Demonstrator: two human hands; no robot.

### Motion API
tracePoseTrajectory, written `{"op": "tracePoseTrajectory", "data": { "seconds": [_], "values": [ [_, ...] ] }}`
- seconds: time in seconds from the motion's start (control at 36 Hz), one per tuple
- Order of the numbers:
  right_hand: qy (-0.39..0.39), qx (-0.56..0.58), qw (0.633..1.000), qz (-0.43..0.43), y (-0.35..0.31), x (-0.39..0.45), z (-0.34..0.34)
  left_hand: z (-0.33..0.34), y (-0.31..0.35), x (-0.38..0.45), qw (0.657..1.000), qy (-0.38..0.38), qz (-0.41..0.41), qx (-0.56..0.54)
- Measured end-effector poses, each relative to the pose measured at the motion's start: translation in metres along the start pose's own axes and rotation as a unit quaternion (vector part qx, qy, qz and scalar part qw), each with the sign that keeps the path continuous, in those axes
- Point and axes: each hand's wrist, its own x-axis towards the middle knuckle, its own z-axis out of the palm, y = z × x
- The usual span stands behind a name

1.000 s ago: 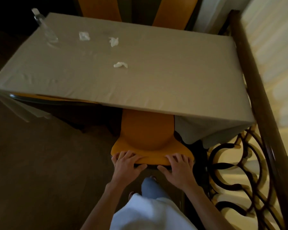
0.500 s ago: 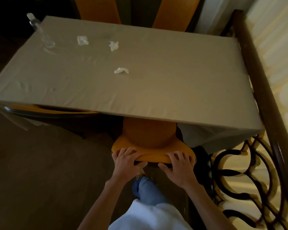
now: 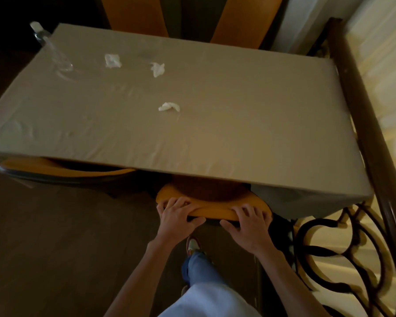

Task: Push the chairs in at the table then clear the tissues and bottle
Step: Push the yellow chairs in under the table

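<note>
Both my hands grip the top of an orange chair back [image 3: 215, 210] at the near edge of the table [image 3: 238, 124]; my left hand [image 3: 176, 217] holds its left part, my right hand [image 3: 247, 227] its right part. Most of the chair's seat is hidden under the beige tablecloth. Three crumpled white tissues lie on the cloth: one near the middle [image 3: 169, 107], two farther back [image 3: 157, 69] [image 3: 112, 60]. A clear plastic bottle [image 3: 50, 50] stands at the far left corner.
Another orange chair [image 3: 62, 169] is tucked under the table's near left side. Two more orange chair backs [image 3: 135, 16] [image 3: 245, 21] rise behind the far edge. A dark wood and iron railing [image 3: 370, 138] runs along the right. Dark floor lies to the left.
The chair has slid farther under the table with both hands on its back; less of its seat shows now. I have stepped closer to the table.
</note>
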Motion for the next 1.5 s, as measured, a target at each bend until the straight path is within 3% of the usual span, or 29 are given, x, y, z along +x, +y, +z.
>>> {"op": "tracePoseTrajectory", "data": {
  "seconds": [0.25,0.56,0.78,0.89,0.94,1.03,1.17,1.5],
  "values": [
    [-0.017,-0.005,1.000,0.007,-0.010,0.041,-0.018,-0.011,-0.013,0.046,1.000,-0.020,0.002,0.009],
    [-0.032,-0.018,0.999,0.010,-0.012,0.061,-0.027,-0.008,-0.020,0.066,1.000,0.012,0.000,-0.017],
    [-0.057,0.005,0.998,0.014,-0.017,0.055,-0.033,-0.027,-0.013,0.061,0.998,-0.064,-0.016,0.004],
    [-0.080,0.104,0.991,0.010,-0.027,0.048,-0.048,-0.037,-0.013,0.056,0.994,-0.098,-0.031,-0.029],
    [-0.041,0.133,0.990,-0.020,-0.033,0.043,-0.059,-0.042,-0.016,0.050,0.995,-0.071,-0.039,-0.052],
    [0.023,0.120,0.991,-0.061,-0.045,0.037,-0.075,-0.058,-0.017,0.031,0.996,0.034,-0.051,-0.071],
    [0.109,0.073,0.984,-0.117,-0.073,0.031,-0.097,-0.087,-0.009,-0.008,0.982,0.180,-0.052,0.011],
    [0.131,-0.028,0.948,-0.289,-0.181,0.016,-0.103,-0.137,-0.044,-0.099,0.948,0.218,-0.208,0.103]
  ]
}}
